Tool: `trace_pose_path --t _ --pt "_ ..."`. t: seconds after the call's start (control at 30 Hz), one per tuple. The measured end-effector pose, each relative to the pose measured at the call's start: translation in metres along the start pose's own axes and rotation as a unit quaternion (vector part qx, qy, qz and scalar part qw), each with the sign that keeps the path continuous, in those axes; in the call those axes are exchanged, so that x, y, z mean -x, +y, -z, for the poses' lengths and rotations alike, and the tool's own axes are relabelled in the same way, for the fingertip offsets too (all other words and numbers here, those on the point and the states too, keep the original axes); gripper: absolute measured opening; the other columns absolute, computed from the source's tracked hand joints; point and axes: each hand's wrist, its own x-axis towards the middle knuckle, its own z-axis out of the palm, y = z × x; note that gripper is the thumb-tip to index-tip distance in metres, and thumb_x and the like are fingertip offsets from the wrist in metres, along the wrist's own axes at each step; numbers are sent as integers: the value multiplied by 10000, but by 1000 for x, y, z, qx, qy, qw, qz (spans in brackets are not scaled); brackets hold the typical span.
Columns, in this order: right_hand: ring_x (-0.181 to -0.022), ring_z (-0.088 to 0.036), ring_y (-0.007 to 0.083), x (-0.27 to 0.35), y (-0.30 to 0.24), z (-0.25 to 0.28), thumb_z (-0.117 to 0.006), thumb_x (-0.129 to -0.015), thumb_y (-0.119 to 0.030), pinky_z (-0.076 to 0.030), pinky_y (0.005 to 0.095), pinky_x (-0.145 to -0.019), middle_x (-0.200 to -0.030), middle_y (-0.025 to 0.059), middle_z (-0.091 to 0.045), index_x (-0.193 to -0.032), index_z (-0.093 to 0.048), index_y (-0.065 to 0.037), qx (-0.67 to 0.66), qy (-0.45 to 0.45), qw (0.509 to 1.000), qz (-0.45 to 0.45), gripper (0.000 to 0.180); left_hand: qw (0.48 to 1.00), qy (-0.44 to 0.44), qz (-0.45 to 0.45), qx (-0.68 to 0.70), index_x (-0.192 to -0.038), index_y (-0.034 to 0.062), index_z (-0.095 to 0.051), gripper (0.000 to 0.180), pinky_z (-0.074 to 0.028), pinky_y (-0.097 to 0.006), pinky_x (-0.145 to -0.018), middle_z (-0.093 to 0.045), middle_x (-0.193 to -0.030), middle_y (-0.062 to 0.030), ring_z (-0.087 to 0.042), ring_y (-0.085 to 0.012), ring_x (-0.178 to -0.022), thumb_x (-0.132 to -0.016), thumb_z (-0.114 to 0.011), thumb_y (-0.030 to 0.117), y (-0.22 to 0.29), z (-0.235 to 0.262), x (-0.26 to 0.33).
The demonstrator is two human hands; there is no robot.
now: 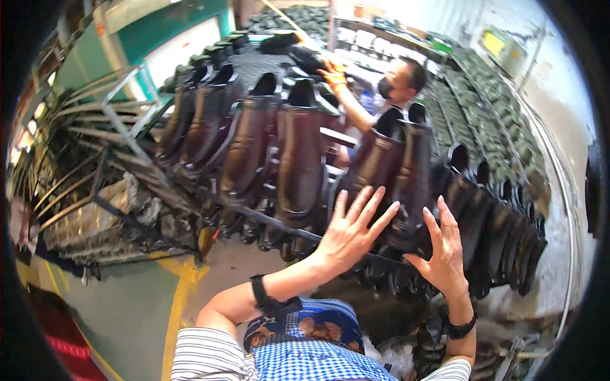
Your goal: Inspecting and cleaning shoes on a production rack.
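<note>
Head view: hands (394, 238) open before racked dark boots (298, 159).

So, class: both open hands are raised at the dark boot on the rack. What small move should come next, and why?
Probably close both hands on the dark boot. The left hand is spread open against its lower part and the right hand is open at its right side, neither gripping it yet, and it sits on the rack between other boots.

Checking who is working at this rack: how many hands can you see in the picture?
3. The person's left hand and right hand are spread open against the dark boots on the rack; a co-worker's orange-gloved hand reaches in beyond it. The co-worker's other hand may be hidden.
</note>
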Motion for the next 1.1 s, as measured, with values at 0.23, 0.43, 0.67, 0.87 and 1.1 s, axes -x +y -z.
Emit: trace_pose_path --t 0.23,0.43,0.67,0.87,1.1 --pt "-1113 -460 493 -10 -13 -51 -601 -531 112 -443 460 -886 -1353 326 -312 -1297 -436 -62 43 124 991 -26 803 1000 -11 -2 -10 -1368 71 -343 668 -328 -621 -937 -219 -1453 -186 -215 -402 -1330 -752 -570 196 -13 7 12" --pt "-1010 -543 475 -14 -37 -67 -652 -665 -5 -487 422 -814 -1271 351 -400 -1261 -477 -47 14 174 984 -38 622 999 -1 -41 -6 -1253 7 -479 558 -369 -591 -910 -269 -1428 -210 -326 -449 -1259 -726 -560 173 -41 24 21" --pt "-985 -570 444 -29 -60 -89 -666 -716 -81 -492 423 -808 -1217 313 -481 -1208 -512 -2 -61 245 962 -102 521 997 -11 -60 53 -1260 -27 -441 745 -365 -527 -978 -299 -1415 -163 -404 -516 -1143 -571 -678 129 -59 46 7" --pt "-1083 -509 444 -13 -51 -56 -574 -613 48 -452 419 -890 -1286 309 -412 -1226 -544 -90 90 63 988 -110 629 999 13 -16 39 -1310 -10 -391 565 -272 -465 -1052 -335 -1389 -211 -344 -308 -1293 -770 -485 129 -40 15 30" --pt "-1126 -478 455 -8 -51 -69 -550 -612 50 -440 424 -911 -1303 307 -399 -1206 -561 -97 32 119 989 -83 612 998 3 -64 21 -1225 -47 -480 508 -326 -454 -1014 -430 -1316 -225 -426 -317 -1222 -761 -497 161 -46 16 29"
